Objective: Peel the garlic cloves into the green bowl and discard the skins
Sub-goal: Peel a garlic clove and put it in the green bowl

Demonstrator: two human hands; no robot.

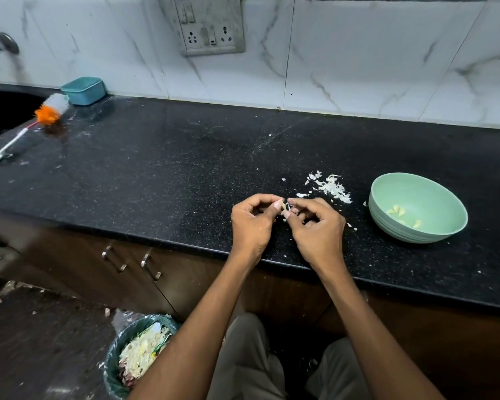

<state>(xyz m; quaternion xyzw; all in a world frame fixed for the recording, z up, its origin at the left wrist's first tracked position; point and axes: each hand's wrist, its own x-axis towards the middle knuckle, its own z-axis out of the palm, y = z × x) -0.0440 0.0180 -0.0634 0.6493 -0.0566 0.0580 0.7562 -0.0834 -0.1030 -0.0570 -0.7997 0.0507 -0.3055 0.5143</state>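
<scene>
— Mid-frame: garlic clove (pixel 285 207) pinched between both sets of fingertips, just above the counter (pixel 156 174). Small, pale, papery skin partly lifted.

— Grip?

— Left hand (pixel 251 223) closed around the clove; right hand (pixel 315 226) closed too, nipping the loose skin.

— Best handling?

— Probably hold steady with the left, tear from the tip with a right nail, peel in strips.

— Destination?

— Green bowl (pixel 387 194), right of frame, a few peeled cloves (pixel 396 211) inside. Skins (pixel 331 187) heaped between hands and bowl. Bin (pixel 113 368), lower left, on the floor.
</scene>
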